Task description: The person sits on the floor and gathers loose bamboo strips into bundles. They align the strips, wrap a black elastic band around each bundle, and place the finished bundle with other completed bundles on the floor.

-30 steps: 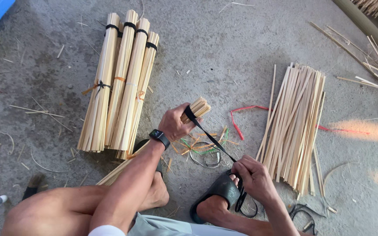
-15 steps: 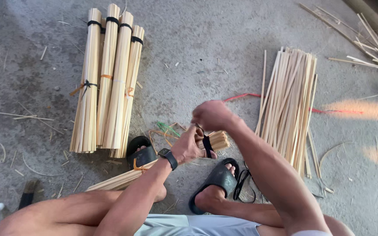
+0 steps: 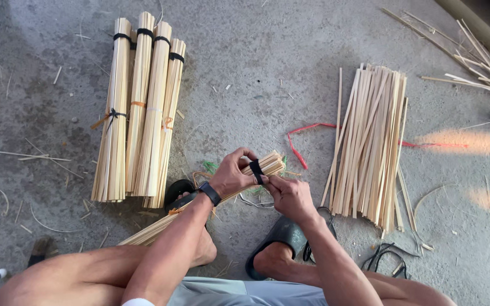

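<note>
- head view: the bundle of thin pale sticks [image 3: 199, 207] sits dead centre, slanting from 7 o'clock up to 2 o'clock, its far end lifted off the concrete floor [image 3: 267, 73].
- left hand [image 3: 232, 174] is clenched around the bundle just below its top end, wristwatch [image 3: 210, 192] showing.
- right hand [image 3: 291, 197] pinches the black band [image 3: 256, 168] wrapped round that end, fingers closed on it.
- my read: the sticks look light and stiff together but slippery one against another, apt to fan out, so hold near the band, where they are squeezed tight; single slivers may snap.
- at 10 o'clock, finished bundles [image 3: 140, 110] lie side by side, banded black at the top.
- at 3 o'clock, a loose pile of sticks [image 3: 372, 141] lies over a red string [image 3: 307, 129].
- black sandals [image 3: 279, 235] on the feet, near 6 o'clock.
</note>
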`<state>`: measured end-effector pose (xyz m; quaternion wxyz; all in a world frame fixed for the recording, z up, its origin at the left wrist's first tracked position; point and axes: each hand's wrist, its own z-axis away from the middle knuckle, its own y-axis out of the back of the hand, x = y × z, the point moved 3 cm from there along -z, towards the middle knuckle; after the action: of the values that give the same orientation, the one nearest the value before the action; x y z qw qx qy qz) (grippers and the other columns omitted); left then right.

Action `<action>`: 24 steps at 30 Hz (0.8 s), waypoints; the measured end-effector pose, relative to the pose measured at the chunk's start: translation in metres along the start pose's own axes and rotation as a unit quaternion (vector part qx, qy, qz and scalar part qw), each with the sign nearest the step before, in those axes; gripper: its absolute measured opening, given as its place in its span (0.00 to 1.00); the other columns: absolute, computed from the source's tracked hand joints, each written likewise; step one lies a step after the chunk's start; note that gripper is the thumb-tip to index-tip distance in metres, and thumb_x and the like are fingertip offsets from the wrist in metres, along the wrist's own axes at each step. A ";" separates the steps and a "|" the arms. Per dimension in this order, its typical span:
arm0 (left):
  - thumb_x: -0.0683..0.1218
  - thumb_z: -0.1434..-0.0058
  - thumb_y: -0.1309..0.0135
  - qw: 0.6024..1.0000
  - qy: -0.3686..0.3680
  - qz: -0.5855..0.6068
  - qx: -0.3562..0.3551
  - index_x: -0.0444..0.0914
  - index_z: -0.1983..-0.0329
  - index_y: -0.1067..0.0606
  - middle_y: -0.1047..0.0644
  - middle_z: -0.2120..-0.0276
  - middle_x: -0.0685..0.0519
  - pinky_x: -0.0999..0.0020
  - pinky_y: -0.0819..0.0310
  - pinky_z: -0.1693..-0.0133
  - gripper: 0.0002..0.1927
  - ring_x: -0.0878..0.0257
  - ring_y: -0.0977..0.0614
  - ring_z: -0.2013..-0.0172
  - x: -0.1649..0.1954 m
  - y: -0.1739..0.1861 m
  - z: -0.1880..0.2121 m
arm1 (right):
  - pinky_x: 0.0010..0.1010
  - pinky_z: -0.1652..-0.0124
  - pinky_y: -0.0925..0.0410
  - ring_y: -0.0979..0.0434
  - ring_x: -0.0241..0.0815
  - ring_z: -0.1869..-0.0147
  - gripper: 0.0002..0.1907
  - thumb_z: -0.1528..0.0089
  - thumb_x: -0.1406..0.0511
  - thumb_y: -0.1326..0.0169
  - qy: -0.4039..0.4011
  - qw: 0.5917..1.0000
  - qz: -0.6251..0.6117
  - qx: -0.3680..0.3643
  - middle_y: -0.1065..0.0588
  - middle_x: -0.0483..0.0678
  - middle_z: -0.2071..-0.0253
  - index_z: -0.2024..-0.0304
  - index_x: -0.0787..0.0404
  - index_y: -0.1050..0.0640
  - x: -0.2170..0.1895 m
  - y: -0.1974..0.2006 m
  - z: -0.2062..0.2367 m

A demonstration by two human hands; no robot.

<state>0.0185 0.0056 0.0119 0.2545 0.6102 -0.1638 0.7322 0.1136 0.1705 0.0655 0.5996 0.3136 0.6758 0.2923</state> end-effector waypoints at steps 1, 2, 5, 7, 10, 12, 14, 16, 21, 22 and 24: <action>0.51 0.56 0.25 1.000 -0.007 -0.012 0.012 0.37 0.54 0.30 0.18 0.70 0.49 0.69 0.23 0.66 0.32 0.67 0.18 0.68 0.001 0.000 0.000 | 0.43 0.76 0.34 0.25 0.54 0.77 0.10 0.37 0.62 0.40 0.001 0.999 0.015 0.036 0.27 0.51 0.79 0.71 0.58 0.22 -0.001 -0.003 0.004; 0.50 0.56 0.25 0.999 -0.014 -0.024 0.027 0.36 0.53 0.31 0.19 0.70 0.49 0.68 0.23 0.66 0.33 0.66 0.19 0.68 0.002 0.000 -0.001 | 0.42 0.77 0.34 0.26 0.52 0.78 0.10 0.39 0.62 0.38 0.005 0.997 0.030 0.070 0.28 0.50 0.80 0.72 0.58 0.22 -0.002 -0.005 0.006; 0.48 0.58 0.30 0.994 -0.032 -0.075 0.069 0.37 0.52 0.32 0.19 0.69 0.49 0.66 0.20 0.63 0.32 0.63 0.17 0.68 0.005 0.001 -0.001 | 0.39 0.79 0.35 0.26 0.46 0.81 0.15 0.44 0.61 0.32 0.005 0.991 0.036 0.129 0.29 0.47 0.83 0.79 0.58 0.25 -0.010 -0.014 0.011; 0.49 0.58 0.30 0.991 -0.035 -0.109 0.075 0.36 0.52 0.33 0.19 0.70 0.48 0.64 0.21 0.64 0.33 0.60 0.17 0.68 0.006 0.000 -0.001 | 0.38 0.79 0.35 0.26 0.45 0.80 0.14 0.44 0.64 0.34 0.001 0.989 0.036 0.145 0.28 0.47 0.80 0.78 0.59 0.26 -0.016 -0.022 0.009; 0.50 0.59 0.31 0.988 -0.038 -0.125 0.078 0.37 0.51 0.33 0.19 0.69 0.49 0.62 0.20 0.63 0.34 0.59 0.16 0.68 0.006 -0.003 -0.001 | 0.37 0.78 0.34 0.25 0.45 0.78 0.08 0.45 0.67 0.37 -0.008 0.982 0.021 0.188 0.27 0.47 0.78 0.74 0.61 0.25 -0.021 -0.028 0.008; 0.50 0.59 0.31 0.989 -0.044 -0.119 0.074 0.37 0.51 0.33 0.19 0.69 0.49 0.62 0.20 0.63 0.34 0.60 0.16 0.68 0.007 -0.004 0.000 | 0.38 0.78 0.34 0.25 0.46 0.78 0.07 0.46 0.68 0.38 -0.014 0.978 0.025 0.207 0.27 0.47 0.78 0.73 0.61 0.25 -0.021 -0.025 0.007; 0.49 0.60 0.30 0.990 -0.052 -0.110 0.070 0.37 0.52 0.33 0.19 0.70 0.48 0.62 0.20 0.63 0.34 0.60 0.16 0.68 0.008 -0.004 0.000 | 0.40 0.77 0.34 0.26 0.47 0.79 0.08 0.48 0.68 0.38 -0.017 0.977 0.043 0.210 0.27 0.48 0.78 0.76 0.61 0.26 -0.018 -0.017 0.005; 0.48 0.58 0.32 0.994 -0.029 -0.096 0.045 0.37 0.51 0.34 0.19 0.70 0.49 0.63 0.20 0.65 0.33 0.62 0.17 0.69 0.007 -0.006 0.002 | 0.40 0.74 0.33 0.25 0.49 0.76 0.09 0.47 0.68 0.38 0.017 0.980 0.049 0.193 0.27 0.48 0.77 0.76 0.61 0.27 -0.016 -0.007 0.002; 0.43 0.54 0.38 1.000 -0.029 0.002 -0.012 0.37 0.49 0.36 0.22 0.67 0.49 0.65 0.23 0.63 0.30 0.65 0.22 0.66 0.005 -0.008 0.006 | 0.37 0.73 0.32 0.26 0.46 0.76 0.07 0.48 0.67 0.40 0.066 0.988 -0.004 0.142 0.27 0.47 0.77 0.75 0.60 0.26 -0.018 -0.003 0.001; 0.42 0.54 0.39 1.000 -0.015 -0.003 -0.019 0.37 0.48 0.36 0.22 0.67 0.49 0.65 0.25 0.65 0.30 0.64 0.24 0.67 0.003 -0.007 0.006 | 0.37 0.74 0.32 0.27 0.44 0.77 0.08 0.47 0.67 0.39 0.040 0.991 -0.020 0.130 0.28 0.46 0.78 0.75 0.60 0.26 -0.016 -0.006 0.003; 0.42 0.52 0.42 0.999 -0.002 0.031 -0.036 0.37 0.46 0.36 0.22 0.67 0.50 0.66 0.25 0.64 0.29 0.64 0.24 0.66 -0.001 -0.003 0.005 | 0.36 0.74 0.34 0.29 0.41 0.78 0.08 0.44 0.64 0.38 -0.062 0.993 -0.069 0.078 0.28 0.48 0.80 0.71 0.61 0.24 -0.006 -0.016 0.006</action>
<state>0.0242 0.0048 0.0114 0.2533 0.5968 -0.2095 0.7320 0.1189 0.1561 0.0559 0.6327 0.3297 0.6782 0.1763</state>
